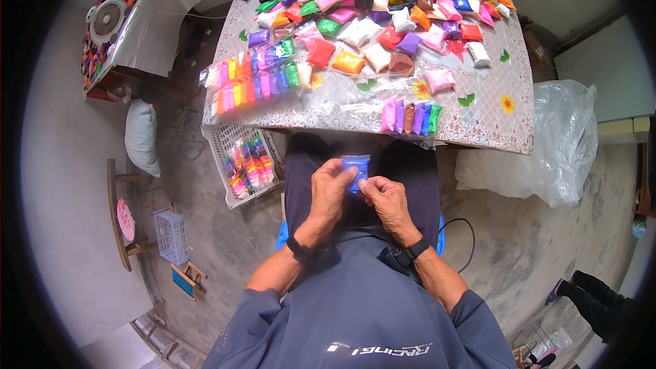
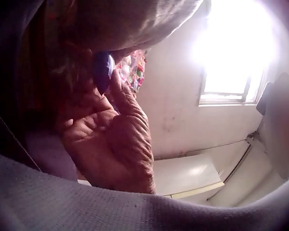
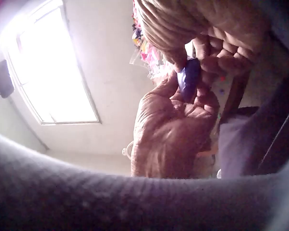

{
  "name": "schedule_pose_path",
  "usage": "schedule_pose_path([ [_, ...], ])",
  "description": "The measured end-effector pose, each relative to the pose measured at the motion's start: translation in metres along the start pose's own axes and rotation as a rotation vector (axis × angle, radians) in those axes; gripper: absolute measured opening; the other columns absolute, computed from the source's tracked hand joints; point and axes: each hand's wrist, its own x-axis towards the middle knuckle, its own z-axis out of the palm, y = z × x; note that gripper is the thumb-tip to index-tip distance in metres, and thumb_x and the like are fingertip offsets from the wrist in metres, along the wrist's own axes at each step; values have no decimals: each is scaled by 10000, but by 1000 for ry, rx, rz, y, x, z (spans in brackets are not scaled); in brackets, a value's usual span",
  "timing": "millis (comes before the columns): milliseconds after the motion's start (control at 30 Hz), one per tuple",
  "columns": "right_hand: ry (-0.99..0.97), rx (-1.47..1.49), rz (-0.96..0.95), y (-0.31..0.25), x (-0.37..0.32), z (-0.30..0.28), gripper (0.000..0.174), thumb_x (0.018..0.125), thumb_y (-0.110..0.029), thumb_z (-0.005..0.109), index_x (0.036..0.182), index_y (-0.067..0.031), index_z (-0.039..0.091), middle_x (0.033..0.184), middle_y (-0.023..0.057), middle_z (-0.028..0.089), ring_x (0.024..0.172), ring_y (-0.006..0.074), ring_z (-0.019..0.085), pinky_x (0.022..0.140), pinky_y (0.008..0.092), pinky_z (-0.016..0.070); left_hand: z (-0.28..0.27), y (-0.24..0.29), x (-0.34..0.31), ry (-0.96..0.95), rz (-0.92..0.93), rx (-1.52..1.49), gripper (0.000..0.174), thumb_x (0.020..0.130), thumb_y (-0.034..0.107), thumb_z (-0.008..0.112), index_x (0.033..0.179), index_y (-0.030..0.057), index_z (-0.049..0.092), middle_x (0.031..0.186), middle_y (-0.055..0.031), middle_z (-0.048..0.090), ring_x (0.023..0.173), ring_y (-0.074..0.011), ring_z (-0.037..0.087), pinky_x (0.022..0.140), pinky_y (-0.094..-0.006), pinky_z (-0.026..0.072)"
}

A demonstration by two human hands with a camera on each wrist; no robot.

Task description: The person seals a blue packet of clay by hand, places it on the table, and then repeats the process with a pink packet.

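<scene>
Over the lap, both hands hold one small blue packet in clear plastic wrap. The left hand pinches its left side between thumb and fingers. At the packet's lower right edge, the right hand grips it with thumb and fingertips. Both wrist views show the blue packet between the fingers, looking plump and shiny. Just beyond the hands, on the table's near edge, lies a clear bag of slim coloured packets: pink, purple, brown, blue and green.
A large heap of coloured packets covers the far part of the patterned table. Filled clear bags lie at its left edge. Below stands a white basket with more packets. Clear plastic sheeting hangs at the right.
</scene>
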Motion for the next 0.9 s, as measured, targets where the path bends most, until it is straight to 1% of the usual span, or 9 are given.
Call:
schedule_pose_path([
  [67, 11, -5, -5, 1, 0, 3, 265, 910, -258, 727, 846, -1, 719, 685, -26, 617, 621, 50, 524, 554, 229, 402, 2, 4, -3, 10, -13, 4, 142, 883, 63, 674, 995, -20, 648, 909, -50, 671, 778, -96, 609, 706, -243, 502],
  [133, 42, -6, -29, 0, -1, 5, 266, 913, -255, 722, 829, -3, 717, 675, -29, 616, 614, 46, 522, 547, 230, 399, 4, 5, -4, -19, -34, -79, 194, 889, 72, 672, 1054, -22, 631, 945, -56, 669, 787, -105, 616, 710, -250, 506],
  [267, 61, -43, -8, 1, -2, 3, 271, 915, -254, 719, 804, -7, 712, 664, -32, 613, 608, 43, 521, 541, 229, 396, -2, 4, -3, -72, -81, -79, 226, 896, 75, 665, 1093, -22, 613, 958, -58, 665, 800, -109, 621, 704, -253, 511],
  [367, 61, 17, 10, 8, 0, 1, 272, 913, -255, 714, 795, -10, 707, 661, -33, 611, 604, 44, 522, 540, 229, 394, -5, 4, -3, -69, -73, 49, 227, 897, 75, 662, 1095, -23, 610, 940, -58, 663, 806, -111, 628, 686, -252, 519],
  [467, 61, 57, -9, 11, 0, 0, 273, 914, -253, 707, 788, -11, 703, 656, -33, 604, 602, 44, 520, 541, 229, 392, -4, 5, -5, -107, -56, 89, 233, 884, 43, 664, 1099, -28, 607, 934, -66, 669, 795, -111, 633, 668, -246, 521],
  [667, 62, 19, 9, 7, -2, 1, 272, 919, -244, 694, 793, -3, 701, 654, -27, 602, 601, 43, 516, 540, 227, 390, -4, 1, -2, -111, -40, 21, 300, 853, -19, 675, 1144, -42, 606, 939, -91, 689, 790, -127, 648, 695, -255, 534],
  [733, 32, 39, 7, 5, -2, -1, 260, 921, -231, 693, 809, 4, 706, 660, -24, 609, 601, 43, 517, 542, 226, 392, -3, 7, -3, -101, -71, 130, 297, 869, 20, 675, 1152, -53, 622, 949, -88, 688, 795, -127, 646, 704, -262, 540],
  [867, -16, -4, 9, -2, -4, 1, 249, 921, -218, 698, 811, 6, 704, 664, -23, 614, 600, 42, 514, 544, 224, 393, -2, 9, -4, -97, -65, 132, 265, 889, 70, 669, 1119, -61, 652, 914, -76, 685, 768, -117, 634, 695, -262, 536],
  [900, -29, 6, 15, -1, -3, 2, 246, 920, -214, 701, 808, 4, 702, 664, -23, 614, 599, 41, 513, 544, 224, 393, -3, 8, -2, -92, -75, 115, 257, 902, 126, 695, 1101, -34, 676, 898, -45, 688, 743, -83, 608, 663, -231, 498],
])
